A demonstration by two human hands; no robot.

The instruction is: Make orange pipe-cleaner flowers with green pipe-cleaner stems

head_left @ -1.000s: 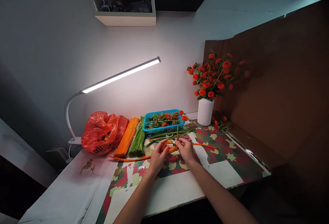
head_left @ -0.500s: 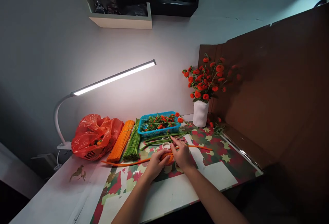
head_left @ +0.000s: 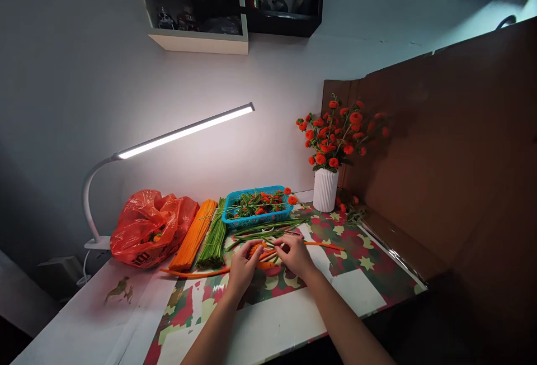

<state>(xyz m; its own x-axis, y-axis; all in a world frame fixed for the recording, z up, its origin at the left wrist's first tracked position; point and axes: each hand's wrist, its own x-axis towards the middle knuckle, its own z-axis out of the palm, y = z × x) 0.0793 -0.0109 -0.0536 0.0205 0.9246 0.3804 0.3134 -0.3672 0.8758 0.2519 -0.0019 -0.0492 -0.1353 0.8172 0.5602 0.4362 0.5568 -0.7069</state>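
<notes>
Orange flower piece (head_left: 254, 250) and green stem (head_left: 267, 242), held over the bench (head_left: 75, 320)
The left hand (head_left: 242, 267) pinches the flower piece; the right hand (head_left: 295, 253) pinches the stem just beside it, nearer the person than the blue basket (head_left: 258, 220).

The orange coil (head_left: 255, 250) is partly covered by the left hand (head_left: 240, 270); its full outline cannot be determined. One end of the green stem (head_left: 269, 242) is concealed by the right hand (head_left: 295, 254). The contents of the bag (head_left: 145, 233) are mostly obscured by its folds. The shelves (head_left: 199, 44) are cut off at the top edge, the cardboard (head_left: 461, 147) at the right.
</notes>
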